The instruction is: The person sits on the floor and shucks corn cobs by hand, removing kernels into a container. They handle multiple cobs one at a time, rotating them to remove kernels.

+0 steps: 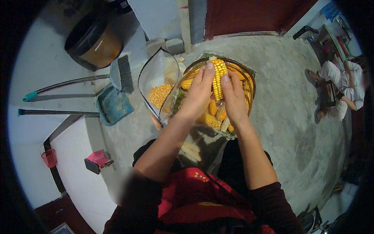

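Observation:
Both my left hand [198, 90] and my right hand [233, 93] grip one yellow ear of corn [219, 76], held upright between them. Its rows of kernels show along the face; my fingers hide parts of its sides. Beneath my hands stands a basket [253, 76] with a curved brown handle, filled with more ears of corn [213, 120]. To its left is an open bag with a black rim [140, 76], holding loose yellow kernels [160, 95]. A bare cob [155, 120] lies beside the bag. Pale husks [191, 150] rest on the floor near my feet.
A broom [121, 74] and a blue dustpan [114, 105] are at the left, below a large dark bucket [99, 44]. Concrete blocks [166, 46] stand behind the bag. A seated person [340, 87] is at the far right. A red door [248, 17] is at the back.

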A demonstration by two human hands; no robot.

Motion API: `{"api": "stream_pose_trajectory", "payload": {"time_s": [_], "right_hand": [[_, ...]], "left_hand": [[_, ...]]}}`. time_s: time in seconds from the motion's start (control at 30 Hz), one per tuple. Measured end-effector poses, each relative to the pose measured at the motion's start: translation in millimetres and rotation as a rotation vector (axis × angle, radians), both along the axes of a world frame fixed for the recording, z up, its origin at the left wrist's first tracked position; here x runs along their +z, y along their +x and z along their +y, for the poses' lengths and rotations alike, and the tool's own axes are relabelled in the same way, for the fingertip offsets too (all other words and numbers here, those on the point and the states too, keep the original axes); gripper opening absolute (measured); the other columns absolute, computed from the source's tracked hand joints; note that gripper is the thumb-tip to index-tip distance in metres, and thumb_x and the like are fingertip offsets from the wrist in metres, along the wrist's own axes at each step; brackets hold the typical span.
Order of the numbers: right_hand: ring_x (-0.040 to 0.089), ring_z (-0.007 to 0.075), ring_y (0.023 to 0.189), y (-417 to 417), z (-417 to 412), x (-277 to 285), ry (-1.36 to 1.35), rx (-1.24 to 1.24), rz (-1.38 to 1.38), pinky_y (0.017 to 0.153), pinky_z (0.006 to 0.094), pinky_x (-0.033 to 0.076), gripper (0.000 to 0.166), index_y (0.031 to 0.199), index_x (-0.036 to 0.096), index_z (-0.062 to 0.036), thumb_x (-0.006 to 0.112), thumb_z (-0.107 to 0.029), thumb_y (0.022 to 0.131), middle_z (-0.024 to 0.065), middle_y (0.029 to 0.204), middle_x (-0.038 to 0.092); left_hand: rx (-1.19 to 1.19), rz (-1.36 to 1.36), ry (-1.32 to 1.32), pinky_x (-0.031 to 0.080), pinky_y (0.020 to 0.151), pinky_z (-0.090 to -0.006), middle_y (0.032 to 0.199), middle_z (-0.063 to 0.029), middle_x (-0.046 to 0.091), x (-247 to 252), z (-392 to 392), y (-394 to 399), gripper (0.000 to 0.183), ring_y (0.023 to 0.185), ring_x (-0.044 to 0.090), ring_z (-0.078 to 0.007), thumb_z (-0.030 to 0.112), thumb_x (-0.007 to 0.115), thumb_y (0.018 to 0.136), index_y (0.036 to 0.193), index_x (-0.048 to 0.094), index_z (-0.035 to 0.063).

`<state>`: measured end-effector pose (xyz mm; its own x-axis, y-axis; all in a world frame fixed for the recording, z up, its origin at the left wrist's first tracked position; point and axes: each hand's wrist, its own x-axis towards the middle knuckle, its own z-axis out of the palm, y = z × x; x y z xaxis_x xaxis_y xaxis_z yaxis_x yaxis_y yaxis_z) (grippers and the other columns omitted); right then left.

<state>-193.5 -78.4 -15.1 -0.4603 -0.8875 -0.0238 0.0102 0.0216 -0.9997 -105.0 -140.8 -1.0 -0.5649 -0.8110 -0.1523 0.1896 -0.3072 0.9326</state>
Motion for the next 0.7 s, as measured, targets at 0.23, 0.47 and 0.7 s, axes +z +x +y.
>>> {"api": "stream_pose_trajectory", "payload": {"time_s": [0.23,0.47,0.7], "right_hand": [[0.060,0.0221,0.079,-2.9,3.2,4.4,0.171,0.050,0.399,0.069,0.0339,0.048,0.050,0.121,0.043,0.0018,0.040,-0.040,0.093,0.0168,0.093,0.060],[0.053,0.0129,0.086,-25.5,-3.6,-2.1,-0.010,-0.067,0.125,0.080,0.0284,0.042,0.044,0.109,0.053,0.0031,0.036,-0.035,0.096,0.0058,0.096,0.057],[0.057,0.0252,0.084,-4.2,-1.6,-0.7,-0.049,-0.135,0.268,0.077,0.0346,0.044,0.042,0.103,0.052,0.0022,0.040,-0.037,0.094,0.0176,0.091,0.060]], "left_hand": [[0.065,-0.011,-0.035,0.039,0.087,-0.0267,0.106,-0.0088,0.053,-14.5,-3.0,0.6,0.050,0.097,0.049,-0.0135,0.042,0.033,0.096,0.116,0.047,-0.0014],[0.053,-0.113,-0.129,0.036,0.090,-0.0298,0.104,-0.0099,0.054,-20.2,7.1,-6.8,0.050,0.098,0.048,-0.0168,0.043,0.033,0.096,0.109,0.051,-0.0011],[0.058,-0.087,-0.124,0.034,0.094,-0.0282,0.112,-0.0096,0.051,-11.2,23.2,-13.4,0.052,0.104,0.045,-0.0148,0.041,0.031,0.097,0.116,0.049,-0.0042]]}}
